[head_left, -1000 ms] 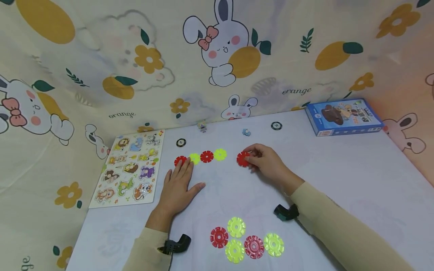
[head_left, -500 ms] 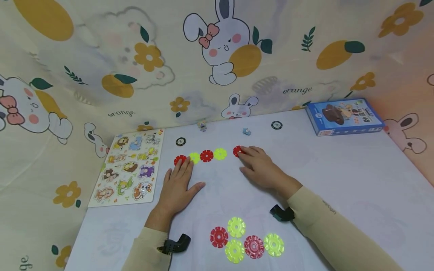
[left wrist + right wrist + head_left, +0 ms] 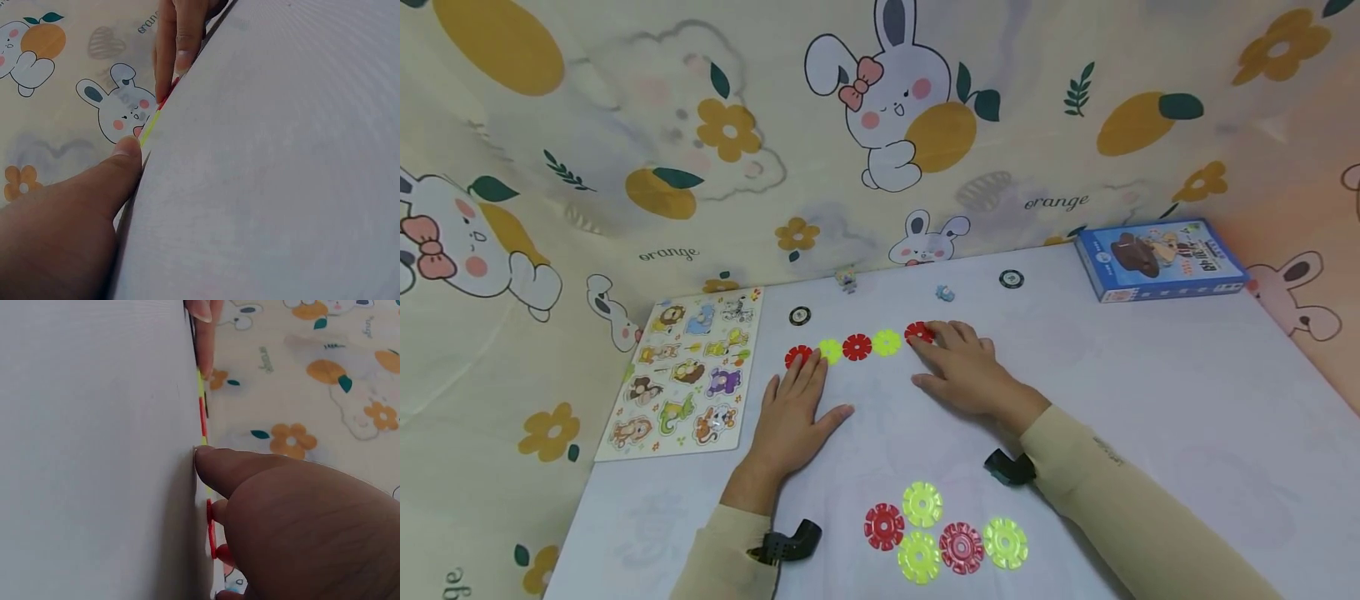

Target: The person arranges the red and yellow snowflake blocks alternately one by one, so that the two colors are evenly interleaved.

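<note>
My left hand (image 3: pixel 797 417) lies flat, fingertips on the first red notched plastic disc (image 3: pixel 797 355) and at the edge of the yellow-green disc (image 3: pixel 830 350) beside it. Another red disc (image 3: pixel 857 347) and a yellow-green disc (image 3: pixel 887 342) continue this row to the right. At the row's right end, the extended fingers of my right hand (image 3: pixel 966 367) rest on a red disc (image 3: pixel 916 332), partly covering it. In the right wrist view this red disc (image 3: pixel 210 531) shows edge-on beneath the fingers, slightly raised on one side.
Nearer me lies a group of red (image 3: pixel 883 526) and yellow-green discs (image 3: pixel 922 504). An animal puzzle board (image 3: pixel 685 375) is at left, a blue box (image 3: pixel 1161 260) at back right. Two black round pieces (image 3: pixel 801 316) and two small figures (image 3: pixel 945 292) stand along the back.
My right hand has gone from pinching the red disc to laying its fingers over it, and has slid it left towards the row. The left hand stays in place.
</note>
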